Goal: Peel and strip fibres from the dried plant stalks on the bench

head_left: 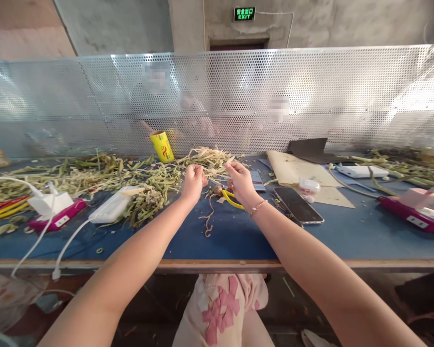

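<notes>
A: What's nearest?
B: A lap (pixel 220 308) in pale, pink-patterned cloth, below the edge of the blue counter (pixel 246 246). On the left, a white cable end (pixel 56 274) hangs over that edge.

A: And on top?
B: A curly dry strand (pixel 209 221) lies just this side of the hands. A dark phone (pixel 298 206) is to the right; to the left, a white power block (pixel 114 206) sits against dried leaves (pixel 148 185). A magenta power strip (pixel 58 221) lies farther left, another toward the right edge.

A: How are the hands?
B: Both have the grip together, thumb against fingers: the left hand (pixel 194 184) and the right hand (pixel 239 180). A pale scrap (pixel 230 160) shows at the right fingertips; I can't tell whether it's pinched or lies behind.

A: Anything crowding them?
B: Yellow handles (pixel 233 199) stick out under the right hand, partly hidden. Pale dry stalks (pixel 211 156) are heaped just beyond both hands, the leaves spreading leftward.

A: Farther back?
B: A yellow tube (pixel 162 147) stands tilted behind the leaves. To the right are beige card (pixel 292 168) and a black sheet (pixel 311 148). A perforated metal screen (pixel 238 96) blocks the back; above it glows a green exit sign (pixel 244 14).
</notes>
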Tool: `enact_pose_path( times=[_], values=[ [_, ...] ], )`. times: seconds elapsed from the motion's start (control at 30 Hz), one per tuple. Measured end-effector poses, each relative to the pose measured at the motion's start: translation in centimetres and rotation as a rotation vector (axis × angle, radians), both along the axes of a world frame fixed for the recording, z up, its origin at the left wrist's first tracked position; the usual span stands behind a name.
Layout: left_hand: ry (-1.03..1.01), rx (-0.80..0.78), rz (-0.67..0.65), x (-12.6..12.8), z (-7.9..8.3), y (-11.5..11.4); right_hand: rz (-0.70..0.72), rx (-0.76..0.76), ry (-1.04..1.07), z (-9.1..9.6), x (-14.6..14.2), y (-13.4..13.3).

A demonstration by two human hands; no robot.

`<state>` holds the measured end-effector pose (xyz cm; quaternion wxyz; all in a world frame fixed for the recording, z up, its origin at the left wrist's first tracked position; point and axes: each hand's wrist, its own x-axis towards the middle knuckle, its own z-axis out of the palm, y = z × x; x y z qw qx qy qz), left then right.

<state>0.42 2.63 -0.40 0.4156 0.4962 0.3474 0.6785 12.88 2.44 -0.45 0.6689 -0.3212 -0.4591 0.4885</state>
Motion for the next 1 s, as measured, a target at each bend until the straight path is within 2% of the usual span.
enact_pose_path(
  times=[0.13,0.3,0.43,0.53,0.63,0.8,0.9,1.0],
  values=[
    [-0.091,-0.07,0.082,0.5,0.0,-0.1,0.032,0.012,0.037,0.2,-0.4,-0.3],
    [-0.07,-0.11,0.106,0.6,-0.1,-0.1,0.016,0.038,0.032,-0.3,-0.6,-0.1],
    [0.113,-0.144,0.042,-0.2,-0.3,0.1,-0.039,0.079,-0.03,-0.8,-0.7,0.1],
    [0.31,-0.142,0.085,-0.8,-0.2,0.1,-0.031,0.092,-0.071,-0.9,-0.7,0.1],
    [0.6,-0.011,0.165,-1.2,0.1,-0.3,-0.03,0.099,-0.108,-0.8,-0.4,0.1],
    [1.045,0.256,0.22,-1.5,0.7,-1.0,-0.025,0.11,-0.128,-0.7,-0.2,0.1],
    [1.183,0.411,0.289,-1.5,0.8,-1.2,-0.031,0.098,-0.123,-0.5,-0.1,0.1],
    [1.203,0.515,0.287,-1.5,0.8,-1.3,-0.051,0.088,-0.135,-0.4,-0.1,0.0]
  ],
)
